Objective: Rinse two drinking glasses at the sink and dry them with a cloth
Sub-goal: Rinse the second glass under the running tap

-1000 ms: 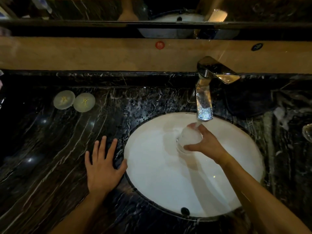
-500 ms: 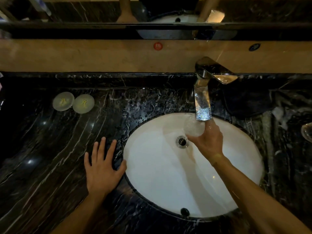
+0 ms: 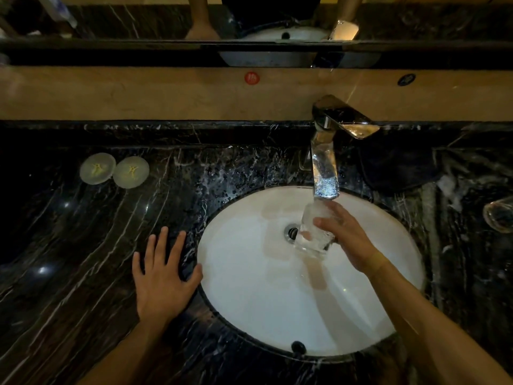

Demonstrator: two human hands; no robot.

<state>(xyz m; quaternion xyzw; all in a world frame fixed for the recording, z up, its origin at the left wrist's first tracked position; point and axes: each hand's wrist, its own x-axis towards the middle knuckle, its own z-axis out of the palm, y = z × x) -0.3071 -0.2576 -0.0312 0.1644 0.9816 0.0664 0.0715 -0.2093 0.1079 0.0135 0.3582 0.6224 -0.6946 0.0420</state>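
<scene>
A round red sticker (image 3: 252, 78) on the ledge behind the sink (image 3: 249, 301) bears a white mark too blurred to read. Over the sink, under the tap (image 3: 325, 173), the right hand (image 3: 345, 237) grips a clear glass (image 3: 312, 232), tilted. The left hand (image 3: 163, 276) lies flat, fingers spread, just left of the sink. A second glass (image 3: 499, 218) sits far right of the sink.

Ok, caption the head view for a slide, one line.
Right hand holds a glass under the tap over the sink; left hand rests flat on the counter.
</scene>
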